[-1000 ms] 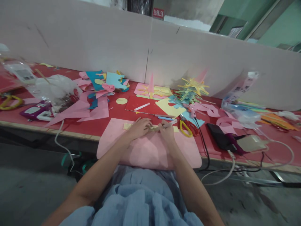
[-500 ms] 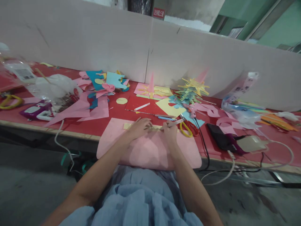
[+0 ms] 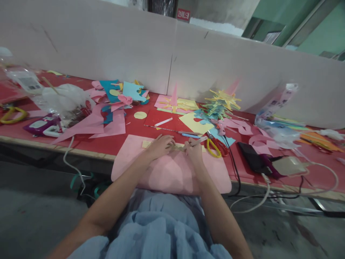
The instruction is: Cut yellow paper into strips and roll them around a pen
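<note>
A long pale yellow strip (image 3: 147, 144) lies across a pink sheet (image 3: 167, 172) at the table's front edge. My left hand (image 3: 161, 144) rests on the strip, its fingers spread and pressing down. In my right hand (image 3: 193, 149) a white pen (image 3: 201, 139) is gripped, its upper end pointing to the right; the tip is hidden by the fingers near the strip. Yellow-and-red-handled scissors (image 3: 214, 147) lie just right of that hand. A light blue pen (image 3: 191, 135) lies behind it.
Behind the sheet are a red sheet (image 3: 151, 120) with a white pen, and a paper tree (image 3: 222, 104). Pink and blue scraps (image 3: 109, 91) and a purple device (image 3: 43, 126) are on the left. A black phone (image 3: 249, 156), cables and plastic bags are on the right.
My right hand and the pen have shifted slightly to the left along the strip. My left hand stays in place on it. The whole view has moved a little.
</note>
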